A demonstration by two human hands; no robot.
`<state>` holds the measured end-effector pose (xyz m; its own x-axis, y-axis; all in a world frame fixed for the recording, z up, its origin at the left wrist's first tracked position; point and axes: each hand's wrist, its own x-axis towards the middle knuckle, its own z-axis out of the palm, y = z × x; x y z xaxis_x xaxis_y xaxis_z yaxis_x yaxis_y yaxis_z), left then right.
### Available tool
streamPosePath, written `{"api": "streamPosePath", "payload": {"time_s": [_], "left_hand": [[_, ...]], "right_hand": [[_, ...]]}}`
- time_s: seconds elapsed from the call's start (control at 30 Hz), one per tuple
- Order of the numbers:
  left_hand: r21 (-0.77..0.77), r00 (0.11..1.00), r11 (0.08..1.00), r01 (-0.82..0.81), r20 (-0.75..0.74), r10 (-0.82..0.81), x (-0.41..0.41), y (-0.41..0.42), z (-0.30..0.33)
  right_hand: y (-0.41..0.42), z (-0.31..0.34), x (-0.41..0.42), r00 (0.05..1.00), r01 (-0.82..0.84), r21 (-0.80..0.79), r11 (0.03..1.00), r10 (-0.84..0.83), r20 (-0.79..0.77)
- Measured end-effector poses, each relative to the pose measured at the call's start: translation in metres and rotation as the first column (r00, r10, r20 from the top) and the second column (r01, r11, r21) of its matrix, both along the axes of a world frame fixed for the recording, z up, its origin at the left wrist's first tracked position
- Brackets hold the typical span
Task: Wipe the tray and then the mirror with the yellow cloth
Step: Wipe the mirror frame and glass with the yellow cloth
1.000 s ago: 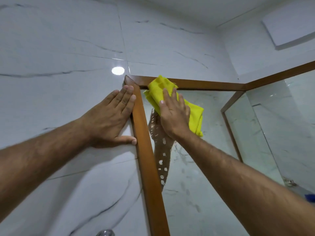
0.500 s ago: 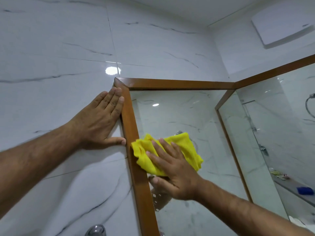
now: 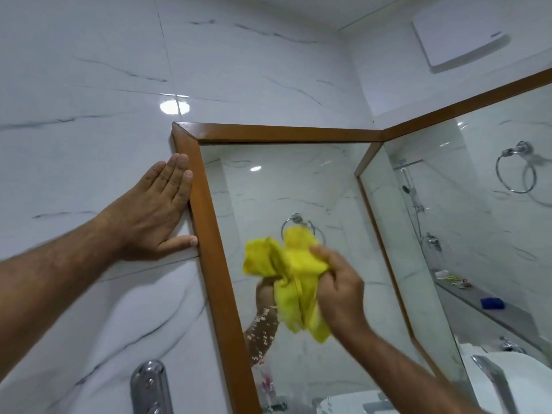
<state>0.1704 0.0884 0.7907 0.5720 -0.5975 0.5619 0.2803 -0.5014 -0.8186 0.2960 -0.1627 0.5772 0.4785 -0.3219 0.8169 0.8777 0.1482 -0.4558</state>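
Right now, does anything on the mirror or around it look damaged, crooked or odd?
Nothing stands out. The mirror glass and wooden frame look intact; the right hand holds the bunched yellow cloth.

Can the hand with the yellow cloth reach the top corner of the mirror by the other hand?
Probably yes. The right hand holds the yellow cloth in front of the mirror, with bare glass up to the corner; the left hand lies flat on the wall outside the wooden frame.

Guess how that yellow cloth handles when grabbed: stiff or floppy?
Likely floppy: the yellow cloth bunches into folds in the right hand, and its loose corner hangs down. Probably light, since the fingers pinch it without visible strain.
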Motion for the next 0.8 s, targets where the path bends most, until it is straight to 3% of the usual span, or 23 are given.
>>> {"api": "streamPosePath", "payload": {"time_s": [0.1, 0.23, 0.37, 0.5, 0.57, 0.7, 0.8], "left_hand": [[0.004, 1.0, 1.0, -0.002, -0.005, 0.002, 0.002, 0.003, 0.002], [0.024, 1.0, 1.0, 0.014, -0.019, -0.014, 0.004, 0.006, 0.003], [0.023, 0.999, 0.999, 0.023, -0.023, -0.023, 0.005, 0.007, 0.004], [0.015, 0.999, 1.0, 0.015, -0.037, -0.014, 0.006, 0.008, 0.005], [0.015, 0.999, 1.0, 0.021, -0.045, -0.02, 0.006, 0.008, 0.005], [-0.005, 0.998, 1.0, 0.03, -0.063, -0.03, 0.006, -0.001, -0.006], [-0.028, 0.997, 0.998, 0.052, -0.063, -0.053, 0.009, -0.008, -0.019]], "right_hand": [[-0.01, 0.055, 0.014, 0.99, 0.11, 0.149, 0.983, -0.095, -0.108], [-0.017, 0.1, 0.04, 0.986, 0.123, 0.09, 0.988, -0.111, -0.126], [-0.004, 0.093, 0.059, 0.996, 0.044, -0.045, 0.998, -0.048, -0.074], [0.018, 0.071, 0.056, 0.987, -0.158, 0.016, 0.987, 0.157, 0.021], [0.031, 0.062, 0.05, 0.985, -0.153, -0.035, 0.988, 0.155, 0.071], [0.051, 0.041, 0.031, 0.961, 0.081, -0.275, 0.958, -0.002, 0.275], [0.055, 0.028, 0.028, 0.862, 0.38, -0.399, 0.834, -0.164, 0.479]]}}
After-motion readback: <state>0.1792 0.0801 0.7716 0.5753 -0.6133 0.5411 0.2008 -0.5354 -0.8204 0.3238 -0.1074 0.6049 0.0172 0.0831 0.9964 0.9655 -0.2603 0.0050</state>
